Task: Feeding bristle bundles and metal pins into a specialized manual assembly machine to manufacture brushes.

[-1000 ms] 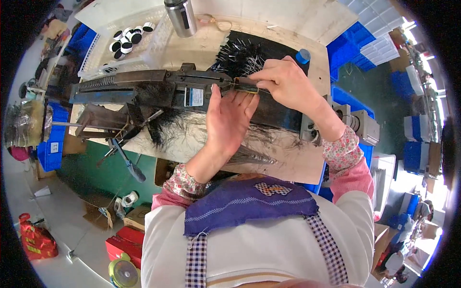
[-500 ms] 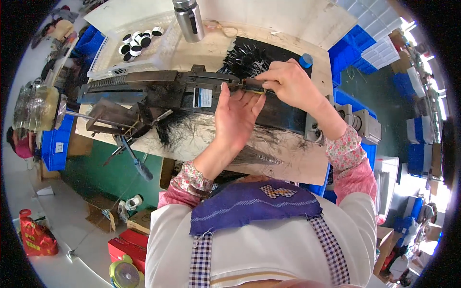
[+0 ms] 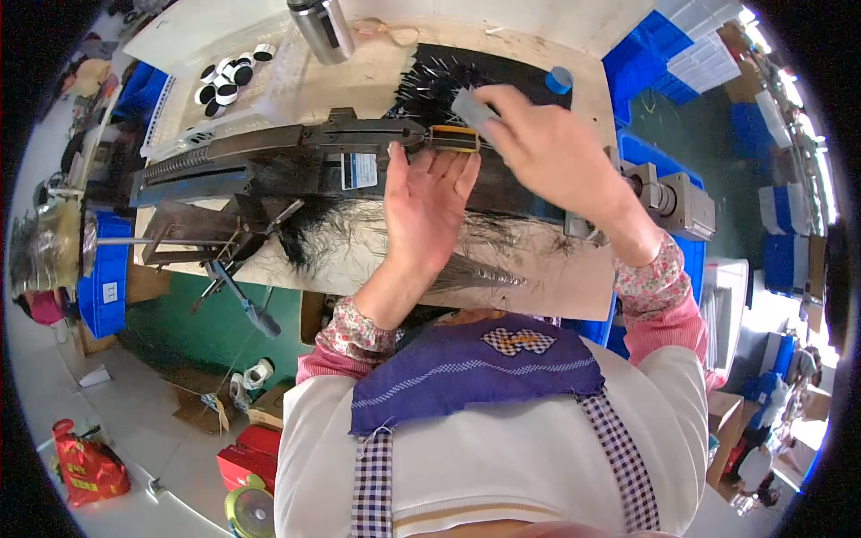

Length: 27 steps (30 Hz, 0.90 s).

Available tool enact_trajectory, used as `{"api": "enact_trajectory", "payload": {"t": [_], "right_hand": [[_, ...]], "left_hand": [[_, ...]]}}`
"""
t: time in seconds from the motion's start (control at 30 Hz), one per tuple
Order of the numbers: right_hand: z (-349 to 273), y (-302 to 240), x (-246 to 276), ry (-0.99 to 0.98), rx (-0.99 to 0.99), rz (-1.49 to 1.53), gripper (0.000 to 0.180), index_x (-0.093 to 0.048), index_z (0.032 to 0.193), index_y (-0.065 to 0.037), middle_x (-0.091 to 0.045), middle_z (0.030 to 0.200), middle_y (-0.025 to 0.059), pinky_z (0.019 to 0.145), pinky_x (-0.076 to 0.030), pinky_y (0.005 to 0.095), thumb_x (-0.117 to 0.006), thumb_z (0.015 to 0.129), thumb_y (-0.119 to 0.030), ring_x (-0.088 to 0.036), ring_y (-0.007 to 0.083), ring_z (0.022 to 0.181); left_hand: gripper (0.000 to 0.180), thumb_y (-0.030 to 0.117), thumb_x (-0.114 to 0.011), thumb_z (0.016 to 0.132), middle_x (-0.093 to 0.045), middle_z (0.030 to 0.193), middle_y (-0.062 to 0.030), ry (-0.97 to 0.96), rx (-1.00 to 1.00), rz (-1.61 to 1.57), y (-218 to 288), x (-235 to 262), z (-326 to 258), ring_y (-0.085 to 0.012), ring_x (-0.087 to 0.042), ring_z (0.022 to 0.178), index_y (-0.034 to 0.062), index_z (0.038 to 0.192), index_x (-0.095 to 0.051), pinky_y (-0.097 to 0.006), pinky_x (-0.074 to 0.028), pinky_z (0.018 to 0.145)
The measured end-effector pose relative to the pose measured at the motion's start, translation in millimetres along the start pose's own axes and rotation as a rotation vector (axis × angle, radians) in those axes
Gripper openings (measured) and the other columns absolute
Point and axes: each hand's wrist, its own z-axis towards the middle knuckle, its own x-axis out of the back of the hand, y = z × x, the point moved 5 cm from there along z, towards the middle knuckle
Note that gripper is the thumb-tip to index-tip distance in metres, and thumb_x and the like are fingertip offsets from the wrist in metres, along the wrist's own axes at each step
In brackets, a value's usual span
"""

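Observation:
A long dark metal bench machine [image 3: 314, 139] with a coiled spring at its left part lies across the table. A yellow-edged open frame [image 3: 455, 138] sits at its right end. My left hand [image 3: 425, 211] is palm up under that end, fingers stretched out and fingertips against the frame's near side; it grips nothing. Just right of and above the frame, my right hand [image 3: 552, 148] pinches a small grey flat block [image 3: 473, 108] between thumb and fingers. Behind the frame lies a bundle of black bristles [image 3: 439, 85] on a dark mat.
A steel flask [image 3: 323, 31] and a white basket [image 3: 269, 99] with several black-and-white round pieces stand at the back left. A blue cap [image 3: 559, 81] is at the back right. Loose black bristles [image 3: 484, 272] litter the table's near part. A metal motor-like unit [image 3: 668, 199] stands right.
My right hand has lifted off the machine's end with the grey block, uncovering the yellow-edged frame. My left hand stays beneath. The whole view has shifted slightly.

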Motion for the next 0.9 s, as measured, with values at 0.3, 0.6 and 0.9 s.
{"api": "enact_trajectory", "payload": {"t": [0.3,0.6,0.9], "right_hand": [[-0.2,-22.8,-25.7,-0.120,0.151,-0.284,0.017,-0.058,0.077,0.003,-0.065,0.065,0.0173,0.050,-0.053,0.0398,-0.062,0.072,-0.012,-0.068,0.0312,0.062],[-38.4,-9.1,-25.9,-0.167,0.031,-0.126,0.028,-0.049,0.105,0.001,-0.064,0.080,0.0175,0.060,-0.051,0.0443,-0.056,0.080,-0.010,-0.064,0.0361,0.075],[-174.3,24.1,-120.6,-0.483,-0.437,0.128,0.023,-0.056,0.094,-0.004,-0.063,0.091,0.0182,0.074,-0.048,0.0488,-0.056,0.087,-0.026,-0.061,0.0388,0.088]], "left_hand": [[0.064,0.048,-0.032,0.098,-0.052,0.127,-0.0179,0.197,0.064,0.077,5.5,-5.0,0.4,-0.0276,-0.048,0.119,-0.0085,0.125,-0.045,-0.037,-0.035,0.103],[0.034,0.033,-0.044,0.098,-0.054,0.110,-0.0110,0.112,0.046,0.216,-5.5,5.5,-0.5,-0.0236,-0.052,0.107,0.0007,0.107,-0.049,-0.038,-0.041,0.100],[0.031,0.019,-0.054,0.094,-0.056,0.119,-0.0129,0.294,0.097,0.152,-69.0,48.4,-10.5,-0.0264,-0.051,0.117,-0.0005,0.117,-0.052,-0.039,-0.042,0.103]]}}
